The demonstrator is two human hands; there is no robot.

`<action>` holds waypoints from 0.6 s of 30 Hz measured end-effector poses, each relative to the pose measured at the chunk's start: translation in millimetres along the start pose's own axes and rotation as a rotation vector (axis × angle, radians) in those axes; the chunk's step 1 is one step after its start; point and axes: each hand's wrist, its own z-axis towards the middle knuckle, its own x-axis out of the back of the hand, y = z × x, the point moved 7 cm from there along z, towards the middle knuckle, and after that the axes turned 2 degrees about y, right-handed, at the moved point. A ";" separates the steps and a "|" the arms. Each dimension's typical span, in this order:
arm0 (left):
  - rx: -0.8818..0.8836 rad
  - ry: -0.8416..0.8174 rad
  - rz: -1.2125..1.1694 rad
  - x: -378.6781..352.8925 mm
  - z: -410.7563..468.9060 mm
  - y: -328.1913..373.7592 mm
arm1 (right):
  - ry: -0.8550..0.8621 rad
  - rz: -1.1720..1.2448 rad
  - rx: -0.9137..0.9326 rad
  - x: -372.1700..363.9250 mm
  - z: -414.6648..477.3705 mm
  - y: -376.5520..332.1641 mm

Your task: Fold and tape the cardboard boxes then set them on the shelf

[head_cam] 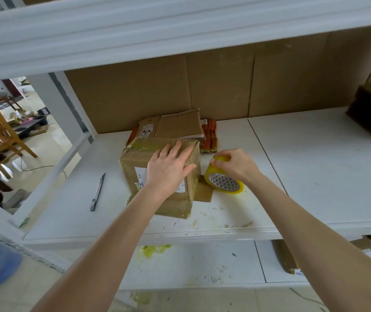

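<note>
A brown cardboard box (135, 163) with a white label and yellowish tape on its top stands on the white shelf (303, 167). My left hand (168, 167) lies flat on the box's top, fingers straight. Just right of the box, my right hand (236, 164) grips a roll of yellow tape (223, 181) at its upper rim; the roll is tilted and touches the shelf. A thin strand of tape runs from the roll toward the box's right edge. One box flap (204, 191) lies flat on the shelf beneath the roll.
A grey utility knife (97, 192) lies left of the box. Flattened cardboard (177, 127) and an orange packet (210, 137) sit behind it. A dark box (370, 111) stands at the far right. Cardboard lines the shelf's back. A lower shelf (202, 264) holds tape scraps.
</note>
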 end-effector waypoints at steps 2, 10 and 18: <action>0.019 0.006 -0.009 1.5 -1.8 0.4 | 0.025 0.017 0.001 -4.6 -1.3 -4.7; 0.083 0.074 -0.242 13.6 -15.6 -8.9 | 0.113 -0.047 -0.077 -17.8 -5.5 -21.0; 0.374 0.489 -0.421 17.3 -64.4 -112.7 | 0.202 -0.207 -0.132 -28.1 -11.5 -35.5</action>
